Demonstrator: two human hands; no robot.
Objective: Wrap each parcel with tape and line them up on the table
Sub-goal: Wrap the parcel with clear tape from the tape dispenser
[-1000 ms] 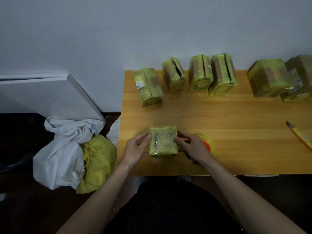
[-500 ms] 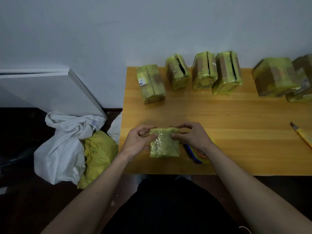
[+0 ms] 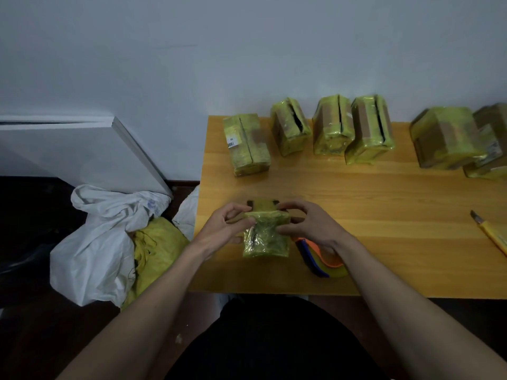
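A small parcel (image 3: 266, 237) wrapped in yellow-green tape stands near the front edge of the wooden table (image 3: 356, 209), with a loose flap of tape raised behind its top. My left hand (image 3: 223, 229) pinches its upper left corner. My right hand (image 3: 310, 226) pinches the upper right corner. A tape dispenser (image 3: 321, 257) with yellow tape, blue and orange parts lies just right of the parcel, partly under my right wrist. Several taped parcels stand in a row along the wall, from one with a barcode label (image 3: 247, 144) to larger ones (image 3: 444, 141) at the right.
A yellow utility knife (image 3: 491, 233) lies near the table's right edge. On the floor to the left sit a white bag (image 3: 101, 237) and a yellow bag (image 3: 156, 245). A white board (image 3: 82, 152) leans against the wall.
Both hands have tipped the small parcel toward me and lifted the tape flap at its top. The dispenser now shows more beside my right wrist.
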